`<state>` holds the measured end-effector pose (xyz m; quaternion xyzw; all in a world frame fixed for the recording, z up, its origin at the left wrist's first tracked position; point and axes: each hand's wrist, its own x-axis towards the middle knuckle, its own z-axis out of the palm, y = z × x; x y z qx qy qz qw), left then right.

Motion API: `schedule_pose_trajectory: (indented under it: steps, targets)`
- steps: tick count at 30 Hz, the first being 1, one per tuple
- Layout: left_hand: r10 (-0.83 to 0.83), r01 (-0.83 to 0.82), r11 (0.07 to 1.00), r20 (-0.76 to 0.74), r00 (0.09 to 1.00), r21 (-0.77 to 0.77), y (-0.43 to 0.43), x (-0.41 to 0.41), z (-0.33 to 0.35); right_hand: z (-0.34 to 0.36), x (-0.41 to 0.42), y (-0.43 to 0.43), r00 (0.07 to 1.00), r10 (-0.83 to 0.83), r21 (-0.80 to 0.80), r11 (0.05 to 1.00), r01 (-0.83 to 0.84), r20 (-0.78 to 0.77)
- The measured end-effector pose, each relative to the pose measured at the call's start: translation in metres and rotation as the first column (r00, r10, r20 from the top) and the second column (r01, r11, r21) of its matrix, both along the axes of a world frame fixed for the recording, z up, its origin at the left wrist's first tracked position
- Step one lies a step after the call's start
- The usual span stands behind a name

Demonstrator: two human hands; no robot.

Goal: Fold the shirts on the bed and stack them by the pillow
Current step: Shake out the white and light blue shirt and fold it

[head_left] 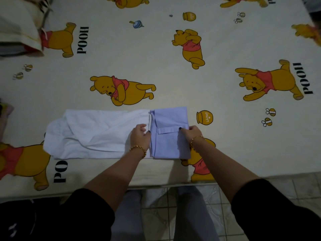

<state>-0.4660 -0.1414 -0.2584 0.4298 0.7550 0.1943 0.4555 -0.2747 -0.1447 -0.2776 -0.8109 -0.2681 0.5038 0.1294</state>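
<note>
Two shirts lie on the one bed [156, 58]: a single folded lilac shirt [170, 136] and, touching its left edge, a single white shirt [90, 133]. Two hands meet the lilac shirt, the left hand [139, 134] and the right hand [191, 133], one per side, with two gold bracelets [139, 150], one to each wrist. One pillow [17, 28] sits far up-left of it. Two yellow printed honey pots: the near pot [204, 117] just right of it, the far pot [189, 16] well beyond.

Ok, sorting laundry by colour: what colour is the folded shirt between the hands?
The folded shirt is plain lavender-blue; head view shows it best.
</note>
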Motion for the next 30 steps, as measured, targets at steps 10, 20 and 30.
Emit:
schedule_pose_trajectory:
  steps: [10,20,30]
  targets:
    - [-0.058,0.065,0.998,0.354,0.933,-0.006,0.02,-0.052,0.042,0.071,-0.106,0.011,0.783,-0.091,0.06,0.985,0.161,-0.615]
    - [0.199,-0.195,0.98,0.144,0.969,-0.043,0.049,-0.223,0.026,0.014,-0.195,0.031,0.99,-0.07,0.091,0.992,0.082,-0.126]
    - [0.051,-0.043,0.986,0.044,0.998,-0.161,0.052,-0.303,-0.007,-0.001,-0.238,0.048,0.947,-0.133,-0.067,0.991,0.118,-0.291]
